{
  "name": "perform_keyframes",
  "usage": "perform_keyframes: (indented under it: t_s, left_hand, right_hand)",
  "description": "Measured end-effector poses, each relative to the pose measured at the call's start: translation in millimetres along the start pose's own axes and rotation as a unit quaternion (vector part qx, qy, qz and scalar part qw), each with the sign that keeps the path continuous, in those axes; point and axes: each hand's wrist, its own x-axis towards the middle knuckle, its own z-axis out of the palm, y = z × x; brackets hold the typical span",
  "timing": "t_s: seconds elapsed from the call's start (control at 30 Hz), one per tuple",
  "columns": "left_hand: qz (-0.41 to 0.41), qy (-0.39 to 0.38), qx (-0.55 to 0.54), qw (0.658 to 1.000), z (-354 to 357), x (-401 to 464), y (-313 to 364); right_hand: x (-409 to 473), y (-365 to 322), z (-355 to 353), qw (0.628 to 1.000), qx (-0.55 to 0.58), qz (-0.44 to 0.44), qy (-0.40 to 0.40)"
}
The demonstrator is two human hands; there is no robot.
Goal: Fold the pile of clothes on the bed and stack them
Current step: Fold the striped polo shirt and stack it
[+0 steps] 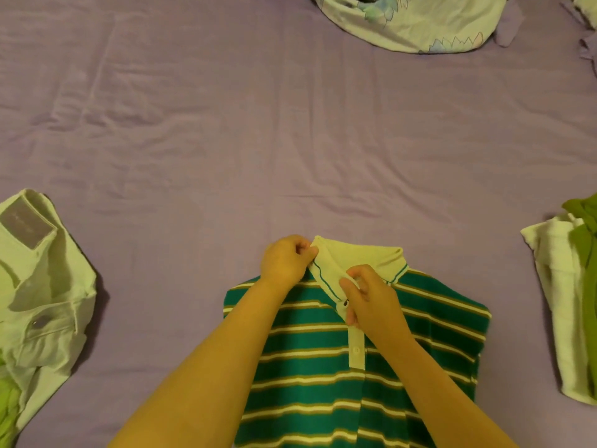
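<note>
Green striped polo point(323, 383) lies collar point(361, 257) away; both hands' fingers point(350, 286) pinch the collar

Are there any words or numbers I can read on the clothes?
None can be read.
Patch on the pale trousers, at: faint marks, too blurred to read.
Striped polo shirt: no writing shows.
Printed cloth: only drawings, no words.

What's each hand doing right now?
Left hand: closed, pinching the collar of the striped polo shirt.
Right hand: closed, pinching the collar's front edge.
</note>
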Motion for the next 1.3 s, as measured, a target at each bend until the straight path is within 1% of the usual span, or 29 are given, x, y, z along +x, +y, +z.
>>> perform_keyframes:
  t_s: [0.1,0.2,0.3,0.4,0.47,0.5,0.53,0.57,0.6,0.63,0.67,0.7,0.73,0.77,0.8,0.83,0.87,0.9,0.93,0.97,1.0,1.03,1.07,1.1,1.13,1.23,1.3]
  left_hand:
    - [0.0,0.031,0.035,0.999,3,1,0]
    - [0.017,0.052,0.056,0.997,3,-3,0]
    - [0.005,0.054,0.063,0.997,0,-5,-2]
    - [-0.02,0.025,-0.025,0.999,1,-4,2]
    - [-0.034,0.038,-0.086,0.995,2,-6,4]
    - [-0.036,0.05,-0.083,0.995,3,-7,4]
    - [-0.031,0.066,-0.045,0.996,5,-9,3]
    - [-0.017,0.094,0.015,0.995,6,-12,1]
    - [0.016,0.136,0.074,0.988,8,-15,-1]
    - [0.073,0.176,0.108,0.976,8,-19,-1]
    - [0.146,0.191,0.12,0.963,8,-21,2]
    - [0.214,0.159,0.125,0.956,9,-22,6]
    - [0.26,0.089,0.13,0.953,11,-23,11]
    - [0.273,0.003,0.147,0.951,14,-22,16]
    - [0.263,-0.076,0.183,0.944,18,-22,21]
    - [0.251,-0.125,0.232,0.931,22,-22,25]
    - [0.241,-0.144,0.283,0.917,25,-20,27]
    - [0.235,-0.138,0.319,0.908,28,-19,27]
    - [0.228,-0.12,0.33,0.908,29,-19,26]
    - [0.221,-0.094,0.314,0.918,30,-18,25]
    - [0.216,-0.066,0.28,0.933,29,-17,23]
    - [0.217,-0.044,0.244,0.944,29,-16,22]
    - [0.224,-0.028,0.212,0.951,29,-17,20]
    - [0.238,-0.019,0.189,0.953,30,-19,19]
    - [0.253,-0.009,0.173,0.952,31,-22,18]
    - [0.28,0.014,0.169,0.945,35,-33,5]
    - [0.291,0.003,0.222,0.931,38,-35,-5]
  right_hand:
    - [1,9,-6,0.998,0.036,0.057,0.011]
    - [-1,15,-8,0.995,0.02,0.09,0.022]
    - [-8,14,-5,0.997,-0.008,0.07,0.041]
    - [-15,15,0,0.998,-0.042,0.019,0.045]
    - [-17,17,4,0.997,-0.069,-0.004,0.025]
    - [-17,19,5,0.996,-0.087,-0.009,0.018]
    - [-16,21,5,0.995,-0.102,-0.007,0.02]
    - [-15,23,5,0.994,-0.109,-0.004,0.032]
    - [-14,25,2,0.993,-0.109,-0.004,0.045]
    - [-13,26,-1,0.992,-0.108,-0.01,0.057]
    - [-11,27,-6,0.991,-0.115,-0.021,0.066]
    - [-8,28,-12,0.988,-0.13,-0.037,0.072]
    - [-4,28,-19,0.985,-0.149,-0.051,0.072]
    - [0,27,-26,0.981,-0.174,-0.06,0.064]
    - [5,26,-32,0.975,-0.207,-0.062,0.046]
    - [10,24,-37,0.966,-0.251,-0.064,0.022]
    - [16,23,-41,0.951,-0.303,-0.07,-0.005]
    - [21,22,-44,0.933,-0.35,-0.079,-0.023]
    - [26,20,-47,0.919,-0.383,-0.086,-0.034]
    - [30,19,-49,0.916,-0.388,-0.095,-0.031]
    - [33,17,-51,0.927,-0.362,-0.099,-0.017]
    - [35,16,-51,0.946,-0.308,-0.101,0.006]
    - [35,15,-50,0.963,-0.248,-0.104,0.027]
    - [33,14,-49,0.971,-0.205,-0.114,0.041]
    - [29,15,-47,0.972,-0.194,-0.125,0.046]
    - [13,27,-41,0.961,-0.233,-0.142,0.052]
    - [6,37,-39,0.951,-0.277,-0.127,0.051]
